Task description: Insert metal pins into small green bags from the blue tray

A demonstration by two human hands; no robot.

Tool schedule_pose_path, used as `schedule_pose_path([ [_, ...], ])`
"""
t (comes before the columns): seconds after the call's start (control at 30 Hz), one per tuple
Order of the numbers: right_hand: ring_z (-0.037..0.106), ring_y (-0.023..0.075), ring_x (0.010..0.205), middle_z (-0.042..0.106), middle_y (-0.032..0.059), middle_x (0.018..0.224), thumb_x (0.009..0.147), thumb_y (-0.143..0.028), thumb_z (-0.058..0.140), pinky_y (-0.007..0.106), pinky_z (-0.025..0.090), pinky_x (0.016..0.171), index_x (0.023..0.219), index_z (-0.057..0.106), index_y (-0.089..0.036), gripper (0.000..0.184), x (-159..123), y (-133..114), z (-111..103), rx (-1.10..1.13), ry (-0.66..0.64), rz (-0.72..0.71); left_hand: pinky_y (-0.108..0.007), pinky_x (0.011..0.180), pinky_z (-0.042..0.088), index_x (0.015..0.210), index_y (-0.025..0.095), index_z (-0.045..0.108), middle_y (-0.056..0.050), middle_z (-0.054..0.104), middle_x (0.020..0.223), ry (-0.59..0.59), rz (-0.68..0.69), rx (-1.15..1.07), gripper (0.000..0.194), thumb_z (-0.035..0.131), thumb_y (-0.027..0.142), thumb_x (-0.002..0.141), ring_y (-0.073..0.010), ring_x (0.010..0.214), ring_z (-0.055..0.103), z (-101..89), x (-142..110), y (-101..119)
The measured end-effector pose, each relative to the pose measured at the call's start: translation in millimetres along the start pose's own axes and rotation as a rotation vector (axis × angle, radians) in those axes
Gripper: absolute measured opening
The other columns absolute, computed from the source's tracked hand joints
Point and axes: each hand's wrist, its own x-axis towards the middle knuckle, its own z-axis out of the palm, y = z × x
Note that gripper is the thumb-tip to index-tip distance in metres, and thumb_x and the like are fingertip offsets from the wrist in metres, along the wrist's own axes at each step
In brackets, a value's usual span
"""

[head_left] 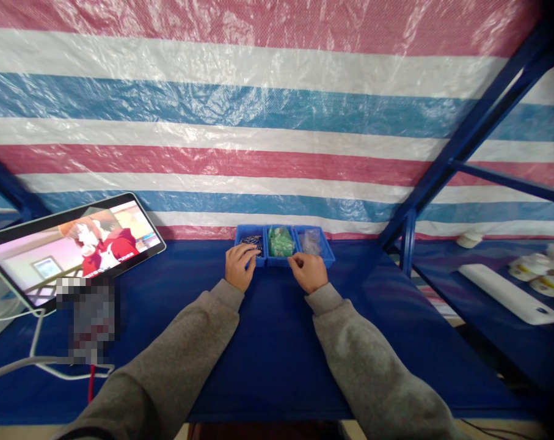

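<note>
My left hand (240, 266) is at the front of the left blue bin (261, 261), its fingers reaching over a pile of small dark screw-like pieces (253, 241). Its thumb stands apart from the fingers, and nothing shows in its grasp. At the front of the middle and right bins, my right hand (310, 272) is closed in a pinch; whatever its fingertips hold is hidden or too small to name. Green plastic packets (280, 241) fill the middle bin. Clear plastic bags (310, 242) lie in the right bin (328, 249).
A tablet (98, 244) playing a cartoon leans at the left, with a blurred-out object and white cables (35, 342) before it. Blue metal posts (407, 241) stand at the right. Beyond them lie a white oblong device (510, 293) and several rolls (531, 266).
</note>
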Motion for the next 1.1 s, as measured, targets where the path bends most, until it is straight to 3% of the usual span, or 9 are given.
schedule_pose_path([
  [0.17,0.061,0.023,0.079,0.066,0.0093,0.079,0.073,-0.024,0.055,0.029,0.041,0.064,0.076,0.069,-0.022,0.014,5,10,-16,-0.22,-0.308,0.202,-0.036,0.085,0.038,0.085,0.021,0.064,-0.003,0.065,0.094,-0.057,-0.004,-0.014,0.018,0.047,0.016,0.085,-0.0176,0.094,0.057,1.3,-2,0],
  [0.27,0.061,0.0256,0.085,0.064,0.0122,0.088,0.074,-0.025,0.056,0.032,0.043,0.067,0.085,0.068,-0.022,0.017,5,17,-20,-0.291,-0.376,0.259,-0.034,0.082,0.04,0.085,0.021,0.063,-0.002,0.066,0.089,-0.083,0.006,-0.021,0.018,0.046,0.015,0.085,-0.0168,0.09,0.058,3.8,-2,-2],
  [0.43,0.061,0.0269,0.091,0.062,0.0131,0.095,0.074,-0.032,0.06,0.035,0.044,0.071,0.096,0.063,-0.021,0.025,1,16,-16,-0.324,-0.454,0.201,-0.033,0.081,0.041,0.087,0.02,0.062,-0.002,0.066,0.087,-0.111,0.024,-0.023,0.017,0.046,0.017,0.085,-0.016,0.087,0.059,6.9,-3,-3],
  [0.6,0.062,0.0268,0.089,0.063,0.0136,0.095,0.076,-0.035,0.059,0.034,0.045,0.069,0.095,0.062,-0.019,0.025,-2,10,-10,-0.377,-0.451,0.213,-0.033,0.081,0.04,0.087,0.02,0.062,-0.002,0.066,0.088,-0.133,0.021,-0.007,0.017,0.045,0.017,0.086,-0.0161,0.088,0.059,6.5,-2,-2],
  [0.8,0.064,0.0263,0.084,0.064,0.0148,0.093,0.081,-0.024,0.049,0.033,0.044,0.066,0.091,0.062,-0.017,0.018,-6,3,-4,-0.404,-0.457,0.158,-0.034,0.082,0.038,0.089,0.021,0.062,-0.002,0.066,0.089,-0.156,0.018,0.001,0.018,0.045,0.017,0.086,-0.0159,0.088,0.059,6.2,-3,-2],
  [0.97,0.064,0.0229,0.079,0.066,0.0108,0.084,0.081,-0.024,0.049,0.03,0.042,0.065,0.088,0.059,-0.018,0.014,-12,-13,1,-0.311,-0.448,-0.01,-0.034,0.083,0.037,0.091,0.021,0.062,-0.003,0.064,0.093,-0.141,0.018,0.003,0.018,0.045,0.018,0.087,-0.0171,0.093,0.056,3.8,-3,1],
  [1.1,0.061,0.0166,0.077,0.065,0.0048,0.083,0.082,-0.024,0.048,0.025,0.04,0.066,0.086,0.056,-0.02,0.009,-13,-20,6,-0.111,-0.323,-0.132,-0.035,0.085,0.037,0.096,0.021,0.061,-0.005,0.062,0.1,-0.105,0.007,0.001,0.019,0.045,0.02,0.087,-0.0185,0.099,0.053,0.4,-2,5],
])
